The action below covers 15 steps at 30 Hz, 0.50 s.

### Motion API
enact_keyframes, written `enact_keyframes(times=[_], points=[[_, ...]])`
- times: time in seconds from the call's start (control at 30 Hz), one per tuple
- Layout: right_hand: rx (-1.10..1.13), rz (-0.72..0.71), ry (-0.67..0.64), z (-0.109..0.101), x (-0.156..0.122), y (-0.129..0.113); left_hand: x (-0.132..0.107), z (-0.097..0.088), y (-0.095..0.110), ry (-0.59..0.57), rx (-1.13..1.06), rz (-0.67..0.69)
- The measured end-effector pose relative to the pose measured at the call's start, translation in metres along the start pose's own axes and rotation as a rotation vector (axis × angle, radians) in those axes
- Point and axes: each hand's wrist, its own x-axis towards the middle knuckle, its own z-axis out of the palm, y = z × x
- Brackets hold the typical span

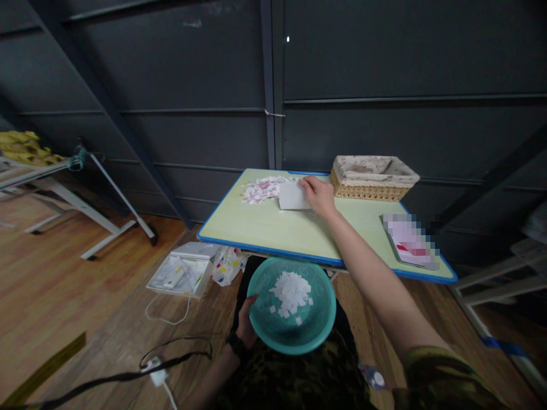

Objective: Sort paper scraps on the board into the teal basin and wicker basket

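My right hand [318, 195] reaches over the pale yellow table [239, 222] and grips a flat white card [294, 196] by its right end. The card's left edge is beside a spread heap of small white and pinkish paper pieces [262, 189]. My left hand [247, 323] is closed on the left rim of a green plastic basin [314, 327], held over my lap below the table's front edge. Small white paper squares [292, 291] lie piled inside the basin, with a few loose ones around the pile.
A lined wicker basket [371, 185] stands at the table's back right. A partly blurred flat item [410, 242] lies at the right end. On the floor at left are an open white box [182, 273], a spotted bag [228, 266] and a power strip [156, 371] with cables.
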Motion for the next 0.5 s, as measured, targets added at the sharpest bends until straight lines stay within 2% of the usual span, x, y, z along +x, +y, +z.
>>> enact_keyframes(times=[0.23, 0.5], points=[[-0.016, -0.006, -0.031, -0.0005, -0.0005, -0.0012, -0.0004, -0.0013, 0.0004, -0.019, 0.003, 0.013], [0.027, 0.007, -0.066, -0.0042, 0.0019, -0.0018, -0.0029, 0.0009, 0.001, 0.046, 0.062, 0.039]])
